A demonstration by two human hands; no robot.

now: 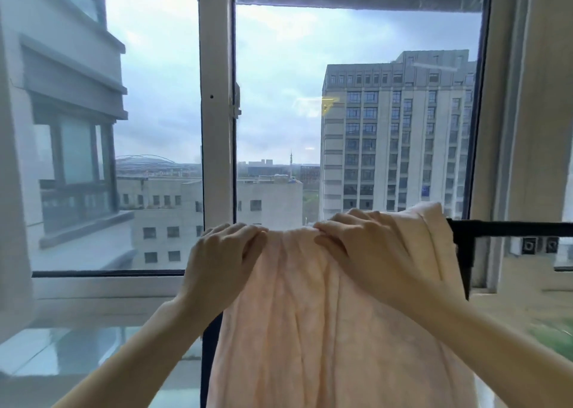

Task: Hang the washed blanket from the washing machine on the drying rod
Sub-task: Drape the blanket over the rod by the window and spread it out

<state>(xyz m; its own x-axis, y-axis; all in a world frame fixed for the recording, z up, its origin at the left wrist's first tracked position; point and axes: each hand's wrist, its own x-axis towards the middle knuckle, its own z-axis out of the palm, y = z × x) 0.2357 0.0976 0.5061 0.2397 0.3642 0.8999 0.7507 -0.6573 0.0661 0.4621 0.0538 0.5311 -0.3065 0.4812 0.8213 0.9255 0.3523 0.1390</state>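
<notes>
— Where's the blanket (pixel 310 314) now?
— Draped over the black rod (pixel 508 226), bunched at the top. My left hand (pixel 226 249) and right hand (pixel 356 243) both grip its top fold, fingers curled.
— What's next?
— Spreading, I'd say: the bunched cloth needs sliding sideways along the rod.

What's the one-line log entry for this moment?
blanket: draped over rod | left hand: grips top fold | right hand: grips top fold
</notes>
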